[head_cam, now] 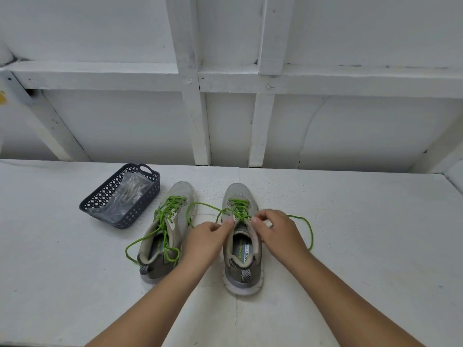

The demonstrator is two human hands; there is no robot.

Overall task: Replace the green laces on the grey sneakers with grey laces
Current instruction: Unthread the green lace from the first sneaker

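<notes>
Two grey sneakers stand side by side on the white table, toes pointing away from me. The left sneaker (167,229) has loose green laces (164,222) trailing off its left side. The right sneaker (242,246) still carries a green lace (240,209) through its eyelets, with loose ends running out to both sides. My left hand (209,240) grips the left edge of the right sneaker's throat, thumb on the tongue. My right hand (278,230) pinches the green lace at the lowest crossing on the right side.
A dark blue perforated basket (100,200) sits at the back left, holding a clear plastic bag with grey laces (130,190) inside. A white panelled wall (225,108) rises behind the table. The table top (350,234) stretches right of the shoes.
</notes>
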